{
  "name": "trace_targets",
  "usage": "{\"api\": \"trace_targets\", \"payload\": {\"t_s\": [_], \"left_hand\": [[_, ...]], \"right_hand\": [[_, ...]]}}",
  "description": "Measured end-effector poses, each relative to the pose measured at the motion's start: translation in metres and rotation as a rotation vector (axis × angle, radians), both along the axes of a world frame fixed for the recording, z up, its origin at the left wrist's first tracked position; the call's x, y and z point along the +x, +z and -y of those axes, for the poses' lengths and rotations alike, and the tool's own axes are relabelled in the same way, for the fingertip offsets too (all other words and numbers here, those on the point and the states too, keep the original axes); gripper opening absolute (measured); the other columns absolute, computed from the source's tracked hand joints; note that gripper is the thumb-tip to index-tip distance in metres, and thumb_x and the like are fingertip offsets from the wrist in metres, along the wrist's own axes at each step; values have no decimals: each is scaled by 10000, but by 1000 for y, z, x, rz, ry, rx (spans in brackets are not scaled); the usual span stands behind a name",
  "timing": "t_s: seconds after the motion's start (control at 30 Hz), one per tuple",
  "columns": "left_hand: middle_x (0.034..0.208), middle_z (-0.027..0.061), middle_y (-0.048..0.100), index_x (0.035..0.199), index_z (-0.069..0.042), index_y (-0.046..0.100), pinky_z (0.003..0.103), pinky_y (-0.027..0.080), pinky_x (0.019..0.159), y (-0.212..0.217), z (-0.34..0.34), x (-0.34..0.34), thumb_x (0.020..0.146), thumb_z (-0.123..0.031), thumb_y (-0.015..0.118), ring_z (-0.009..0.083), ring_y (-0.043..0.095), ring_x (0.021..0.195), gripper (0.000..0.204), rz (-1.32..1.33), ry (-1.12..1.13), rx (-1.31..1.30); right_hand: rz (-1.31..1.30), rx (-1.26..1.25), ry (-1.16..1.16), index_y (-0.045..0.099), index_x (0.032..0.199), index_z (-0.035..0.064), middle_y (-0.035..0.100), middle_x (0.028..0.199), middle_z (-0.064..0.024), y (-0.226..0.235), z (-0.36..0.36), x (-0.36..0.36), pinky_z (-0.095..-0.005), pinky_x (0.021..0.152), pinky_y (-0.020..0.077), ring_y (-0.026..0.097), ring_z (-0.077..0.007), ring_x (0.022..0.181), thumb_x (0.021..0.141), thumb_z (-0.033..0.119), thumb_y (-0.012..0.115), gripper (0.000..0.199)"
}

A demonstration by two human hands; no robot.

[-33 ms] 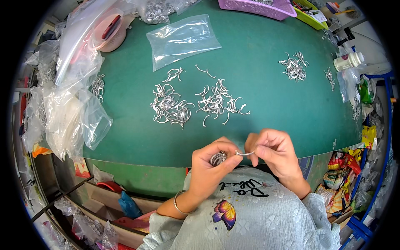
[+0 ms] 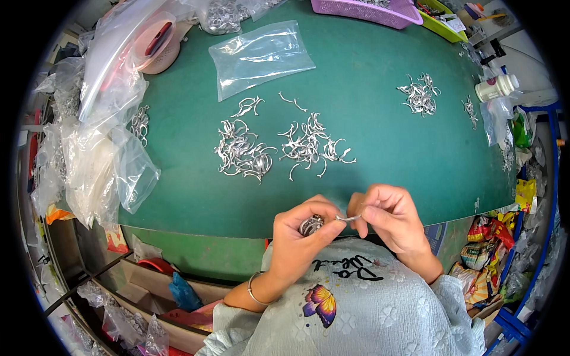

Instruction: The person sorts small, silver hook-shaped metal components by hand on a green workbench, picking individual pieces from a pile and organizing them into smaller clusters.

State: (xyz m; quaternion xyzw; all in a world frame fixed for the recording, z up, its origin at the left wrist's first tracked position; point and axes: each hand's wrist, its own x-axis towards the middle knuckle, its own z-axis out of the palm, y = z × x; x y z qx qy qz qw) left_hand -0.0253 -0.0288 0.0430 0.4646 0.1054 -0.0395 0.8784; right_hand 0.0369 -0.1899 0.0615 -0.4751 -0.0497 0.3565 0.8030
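Just past the table's near edge, my left hand (image 2: 300,240) is closed round a small bunch of curved silver metal pieces (image 2: 310,225). Its thumb and forefinger also pinch one end of a thin, bowed silver metal piece (image 2: 349,219). The fingertips of my right hand (image 2: 396,228) hold the other end of that piece, so it spans the gap between both hands. Beyond my hands lie two loose heaps of similar curved pieces, a left heap (image 2: 242,148) and a right heap (image 2: 306,142). What the left palm covers is hidden.
On the green table (image 2: 368,113) lie a flat clear plastic bag (image 2: 261,59) and a smaller heap of pieces (image 2: 420,95) at right. Clear bags (image 2: 89,160) crowd the left side, beside a pink bowl (image 2: 157,62). A purple basket (image 2: 368,13) and a white bottle (image 2: 497,87) stand farther off.
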Motion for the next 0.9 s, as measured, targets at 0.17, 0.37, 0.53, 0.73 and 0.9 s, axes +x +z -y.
{"api": "trace_targets", "payload": {"t_s": [0.17, 0.37, 0.53, 0.73, 0.9], "left_hand": [[785, 66, 525, 804, 33, 580, 175, 303, 430, -2, 2, 1, 765, 5, 617, 47, 409, 519, 60, -5, 30, -4], [789, 73, 541, 779, 34, 583, 170, 301, 426, -3, 3, 2, 749, 32, 622, 46, 414, 512, 50, 69, 75, 69], [813, 51, 532, 842, 41, 576, 177, 297, 456, -3, 0, 0, 782, 24, 597, 42, 407, 560, 66, -12, 65, -126], [852, 65, 493, 858, 41, 538, 187, 242, 436, -5, -2, 1, 829, -23, 520, 48, 353, 538, 72, -70, 58, -380], [780, 93, 435, 746, -8, 440, 199, 242, 429, -6, -6, 2, 836, -166, 474, 89, 345, 547, 185, 23, 6, -449]], "right_hand": [[-97, -10, 56, 558, 795, 1, 603, 707, -94, -3, 1, -1, -257, 625, 430, 561, -136, 632, 874, 119, 540, 144], [-154, 26, 74, 556, 800, 1, 606, 708, -88, -1, 0, 0, -256, 632, 432, 567, -127, 660, 880, 119, 529, 145], [-9, -141, 86, 561, 832, -2, 607, 720, -68, -9, 5, 5, -246, 648, 436, 564, -111, 671, 876, 98, 531, 114], [706, -872, -218, 587, 953, 13, 603, 804, -51, -51, 6, 32, -274, 667, 434, 542, -156, 715, 777, 19, 608, 178], [1148, -1072, -215, 624, 886, 45, 535, 927, -50, -68, -11, 35, -345, 745, 386, 478, -248, 879, 714, 45, 650, 174]]}}
